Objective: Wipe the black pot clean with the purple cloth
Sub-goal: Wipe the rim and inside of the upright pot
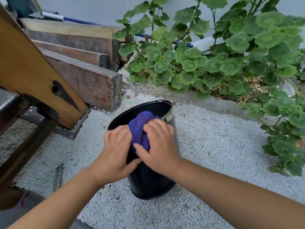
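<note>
White gravel ground (214, 146) beside leafy green plants (222, 63), stacked wooden beams (82, 80). Tall black metal pot (151, 184) upright on gravel. Left hand (115, 156) clasps near rim; right hand (158, 146) presses bunched purple cloth (140, 128) over rim. Wiping underway; cleaned share unclear.

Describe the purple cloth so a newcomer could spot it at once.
Start at the white gravel beside the green plants; a black pot stands there. The purple cloth is bunched over its near rim between both hands: the only purple, soft thing there.
</note>
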The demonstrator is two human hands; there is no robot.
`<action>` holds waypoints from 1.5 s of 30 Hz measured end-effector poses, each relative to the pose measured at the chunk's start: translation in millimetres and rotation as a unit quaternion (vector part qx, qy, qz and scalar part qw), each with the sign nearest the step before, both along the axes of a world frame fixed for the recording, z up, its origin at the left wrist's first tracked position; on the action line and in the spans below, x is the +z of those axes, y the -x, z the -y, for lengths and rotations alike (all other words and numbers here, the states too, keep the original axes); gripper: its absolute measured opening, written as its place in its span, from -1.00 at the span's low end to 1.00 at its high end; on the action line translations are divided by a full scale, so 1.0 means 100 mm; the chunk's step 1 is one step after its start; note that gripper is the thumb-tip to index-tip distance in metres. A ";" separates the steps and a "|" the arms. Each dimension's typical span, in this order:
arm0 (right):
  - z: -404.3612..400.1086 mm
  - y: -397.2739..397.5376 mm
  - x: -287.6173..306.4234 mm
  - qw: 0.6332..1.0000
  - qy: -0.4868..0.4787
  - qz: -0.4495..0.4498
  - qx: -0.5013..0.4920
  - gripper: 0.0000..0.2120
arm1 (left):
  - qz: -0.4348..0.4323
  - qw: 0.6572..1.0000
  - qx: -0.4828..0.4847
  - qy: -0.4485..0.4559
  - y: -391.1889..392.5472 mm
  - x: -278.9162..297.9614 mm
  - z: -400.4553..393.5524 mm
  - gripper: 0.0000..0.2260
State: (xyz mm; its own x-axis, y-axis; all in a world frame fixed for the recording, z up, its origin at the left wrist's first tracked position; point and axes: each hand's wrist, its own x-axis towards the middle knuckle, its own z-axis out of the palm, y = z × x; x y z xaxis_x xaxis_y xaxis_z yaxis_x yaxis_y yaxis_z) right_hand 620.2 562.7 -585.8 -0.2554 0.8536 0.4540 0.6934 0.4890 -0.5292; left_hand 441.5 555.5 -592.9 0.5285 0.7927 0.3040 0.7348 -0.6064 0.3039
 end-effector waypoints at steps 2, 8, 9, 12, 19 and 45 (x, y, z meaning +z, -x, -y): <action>-0.06 -0.19 -0.04 0.997 -0.042 0.049 0.035 -0.64 | -0.003 0.998 -0.043 0.047 0.16 0.05 -0.01 -0.37; -0.25 -0.73 -0.16 0.996 0.024 0.024 0.081 -0.69 | -0.108 0.978 -0.058 0.172 0.67 0.26 -0.31 -0.47; -0.25 -0.75 -0.18 0.996 0.044 -0.001 0.074 -0.70 | -0.123 0.975 -0.074 0.167 0.64 0.28 -0.33 -0.52; -0.27 -0.75 -0.12 0.980 0.143 -0.137 -0.017 -0.74 | -0.121 0.980 -0.061 0.149 0.40 0.34 -0.28 -0.54; -0.38 -0.77 0.23 0.949 0.162 -0.269 -0.027 -0.85 | -0.110 0.993 0.040 0.030 -0.70 0.56 -0.35 -0.50; -0.59 -0.46 -0.03 0.987 0.025 -0.095 -0.128 -0.87 | 0.020 0.988 0.081 0.127 -0.19 0.28 -0.57 -0.82</action>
State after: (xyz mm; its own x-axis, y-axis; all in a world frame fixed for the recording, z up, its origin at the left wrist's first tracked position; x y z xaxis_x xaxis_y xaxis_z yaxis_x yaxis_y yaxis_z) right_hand 665.7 621.4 -589.1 0.0582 0.9017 0.4285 0.6768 0.2799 -0.6809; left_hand 460.3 612.2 -564.7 0.3799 0.9193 0.1030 0.8002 -0.3824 0.4620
